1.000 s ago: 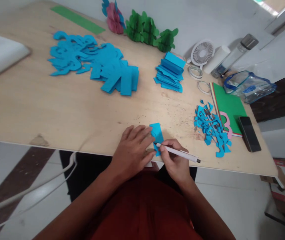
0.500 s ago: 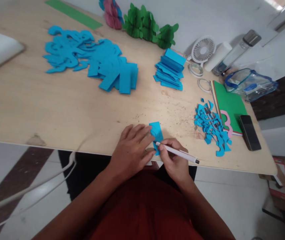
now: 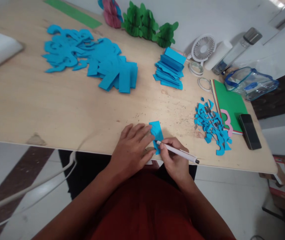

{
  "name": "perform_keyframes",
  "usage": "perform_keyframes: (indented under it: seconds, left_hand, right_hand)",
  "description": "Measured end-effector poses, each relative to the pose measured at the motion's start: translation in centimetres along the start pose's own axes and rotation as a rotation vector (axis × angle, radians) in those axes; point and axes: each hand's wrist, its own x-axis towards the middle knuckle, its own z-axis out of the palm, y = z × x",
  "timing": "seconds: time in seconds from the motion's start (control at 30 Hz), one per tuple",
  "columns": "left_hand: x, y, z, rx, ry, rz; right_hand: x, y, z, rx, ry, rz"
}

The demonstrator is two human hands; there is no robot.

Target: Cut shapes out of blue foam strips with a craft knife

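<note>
A small blue paper strip (image 3: 157,131) lies near the table's front edge. My left hand (image 3: 132,148) rests flat with its fingers apart, the fingertips on the strip's left side. In my right hand (image 3: 176,160) is a white pen (image 3: 178,152), pinched near its tip, which meets the strip. Farther left on the table spreads a large pile of blue paper cutouts and strips (image 3: 107,60). A stack of folded blue paper (image 3: 169,70) sits beyond my hands. Blue scraps (image 3: 211,121) lie to the right.
Green paper sheets (image 3: 228,103), a pink paper shape (image 3: 227,121) and a phone (image 3: 250,131) are at right. Behind stand a small fan (image 3: 203,49), tape rolls (image 3: 195,68), a bottle (image 3: 239,50), a clear bag (image 3: 253,85) and green paper decorations (image 3: 141,21).
The pen's tip has shifted very slightly with my right hand. My left hand stays on the blue strip.
</note>
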Motion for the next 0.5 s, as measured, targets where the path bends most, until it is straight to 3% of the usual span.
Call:
perform_keyframes:
  seconds: [0.5]
  left_hand:
    - [0.10, 0.00, 0.04, -0.001, 0.010, 0.001]
  right_hand:
    - [0.09, -0.30, -0.54, -0.083, 0.064, -0.031]
